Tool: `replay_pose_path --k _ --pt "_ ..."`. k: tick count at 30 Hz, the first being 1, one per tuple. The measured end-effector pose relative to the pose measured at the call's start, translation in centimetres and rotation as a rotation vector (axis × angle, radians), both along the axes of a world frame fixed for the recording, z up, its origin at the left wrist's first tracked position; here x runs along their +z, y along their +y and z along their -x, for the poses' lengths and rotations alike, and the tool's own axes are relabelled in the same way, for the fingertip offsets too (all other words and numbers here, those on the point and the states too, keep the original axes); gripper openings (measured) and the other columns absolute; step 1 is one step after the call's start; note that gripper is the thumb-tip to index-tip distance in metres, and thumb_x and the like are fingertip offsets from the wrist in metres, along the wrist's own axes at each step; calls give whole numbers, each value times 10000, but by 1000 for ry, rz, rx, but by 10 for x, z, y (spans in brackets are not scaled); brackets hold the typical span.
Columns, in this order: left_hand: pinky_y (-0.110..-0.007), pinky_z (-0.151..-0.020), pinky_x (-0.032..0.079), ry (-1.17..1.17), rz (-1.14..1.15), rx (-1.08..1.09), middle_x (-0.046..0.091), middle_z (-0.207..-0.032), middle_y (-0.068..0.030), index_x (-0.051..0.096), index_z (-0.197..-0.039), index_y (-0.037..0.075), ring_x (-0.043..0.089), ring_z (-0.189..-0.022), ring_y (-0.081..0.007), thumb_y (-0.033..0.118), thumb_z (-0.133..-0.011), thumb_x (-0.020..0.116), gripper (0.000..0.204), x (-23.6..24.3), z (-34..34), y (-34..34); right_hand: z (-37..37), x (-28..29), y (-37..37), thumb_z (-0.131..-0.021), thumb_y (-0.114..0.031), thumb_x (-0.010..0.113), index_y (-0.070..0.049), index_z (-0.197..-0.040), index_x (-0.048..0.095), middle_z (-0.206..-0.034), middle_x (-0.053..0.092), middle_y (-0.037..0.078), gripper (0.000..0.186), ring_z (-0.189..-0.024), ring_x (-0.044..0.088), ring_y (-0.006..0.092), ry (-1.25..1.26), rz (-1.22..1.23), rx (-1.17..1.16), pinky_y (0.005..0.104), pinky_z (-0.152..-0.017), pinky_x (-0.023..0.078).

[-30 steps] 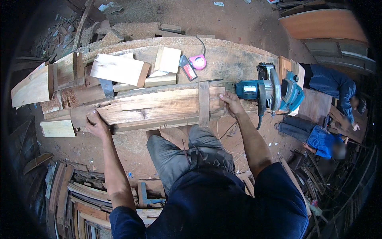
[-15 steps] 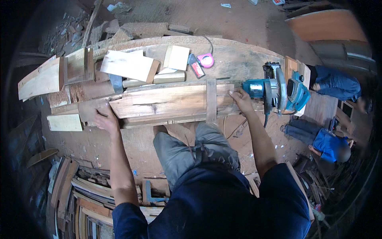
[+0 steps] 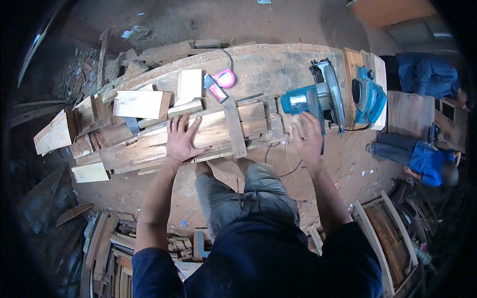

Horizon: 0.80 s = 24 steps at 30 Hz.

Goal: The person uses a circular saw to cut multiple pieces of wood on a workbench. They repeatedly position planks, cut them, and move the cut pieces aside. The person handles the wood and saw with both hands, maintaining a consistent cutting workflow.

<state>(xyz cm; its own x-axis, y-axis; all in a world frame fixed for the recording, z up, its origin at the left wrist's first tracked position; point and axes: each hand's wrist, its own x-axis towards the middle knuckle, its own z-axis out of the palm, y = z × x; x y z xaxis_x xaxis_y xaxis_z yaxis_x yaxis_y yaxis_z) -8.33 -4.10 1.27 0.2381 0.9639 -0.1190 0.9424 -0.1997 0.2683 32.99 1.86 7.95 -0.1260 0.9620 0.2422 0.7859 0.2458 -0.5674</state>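
Note:
My left hand [image 3: 183,141] lies spread on a long pale wooden plank [image 3: 213,124], fingers pointing away from me. A short grey wooden strip [image 3: 235,130] crosses the plank to the right of that hand. My right hand [image 3: 309,141] is by the near side of a teal circular saw [image 3: 303,100], close to its dark handle. Its thumb stands apart from the bent fingers, and I see nothing held between them. Whether the fingertips touch the saw is unclear. The saw rests on the workbench [image 3: 278,67] with its round guard toward the right.
A teal electric planer [image 3: 368,99] sits at the bench's right end. A pink tape measure [image 3: 225,78], a red-and-black box [image 3: 216,90] and pale wood offcuts [image 3: 139,103] lie behind the plank. Cords hang below the bench. Two people are at the right; stacked timber [image 3: 102,243] stands lower left.
My left hand has moved right along the plank and now lies flat. My right hand has left the plank's right end and come beside the saw. The view has shifted.

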Motion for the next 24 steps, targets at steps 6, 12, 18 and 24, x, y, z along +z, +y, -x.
replay_pose_path --k 6,12,18,24 --pt "-642 -1208 211 -44 -32 9 481 -1467 -199 560 -1507 219 381 -1395 -428 786 -639 774 1058 -6 -6 4 28 -74 -5 -947 -162 785 31 -1369 611 -1254 704 168 496 -1154 677 255 598 802 -136 366 -1019 527" --pt "-650 -1199 213 -25 -30 16 493 -1460 -200 585 -1492 234 391 -1387 -425 794 -616 785 1058 -10 -6 3 39 -109 33 -972 -140 754 30 -1334 637 -1240 723 106 417 -1132 665 175 871 1144 36 337 -997 526" --pt "-641 -1188 214 -50 -28 -5 490 -1463 -200 592 -1486 234 383 -1373 -431 794 -596 801 1072 -9 -4 7 34 -125 33 -977 -145 748 17 -1281 665 -1193 733 105 354 -1096 671 170 1037 1149 43 333 -983 523" --pt "-635 -1172 230 -16 -41 3 505 -1428 -203 610 -1471 233 402 -1346 -432 787 -578 807 1070 -4 -7 9 33 -125 32 -978 -185 752 26 -1279 660 -1176 735 131 379 -1083 684 209 1043 1224 -46 349 -985 526"
